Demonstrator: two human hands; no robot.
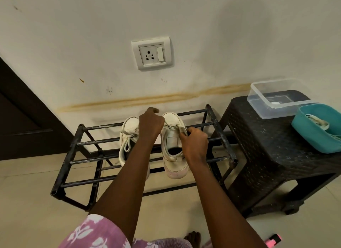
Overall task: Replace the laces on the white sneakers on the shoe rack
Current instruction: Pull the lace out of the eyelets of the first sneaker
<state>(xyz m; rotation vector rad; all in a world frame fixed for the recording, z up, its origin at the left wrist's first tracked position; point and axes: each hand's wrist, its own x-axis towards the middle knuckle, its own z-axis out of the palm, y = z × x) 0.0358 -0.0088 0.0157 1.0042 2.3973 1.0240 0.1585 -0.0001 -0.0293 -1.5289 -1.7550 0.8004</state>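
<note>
A dark door [22, 122] closes the left side, with open floor [27, 201] between it and the shoe rack [96, 141], which stands against the wall under a socket [152, 53]. On the rack's top bars, about midway along, two white sneakers lie side by side. Their long axes run from the front edge to the back edge, toes toward the wall. The left sneaker [129, 126] is still laced. The left hand [150, 125] is clenched over the sneakers' toes; what it grips cannot be told. The right sneaker [174, 142] has its heel over the front bar, and the right hand [195, 142] pinches its lace [171, 126] at the right eyelets. A dark stool [267, 155] crowds the rack's right end, carrying a clear container [262, 109] and a teal tub [313, 137] of laces.
</note>
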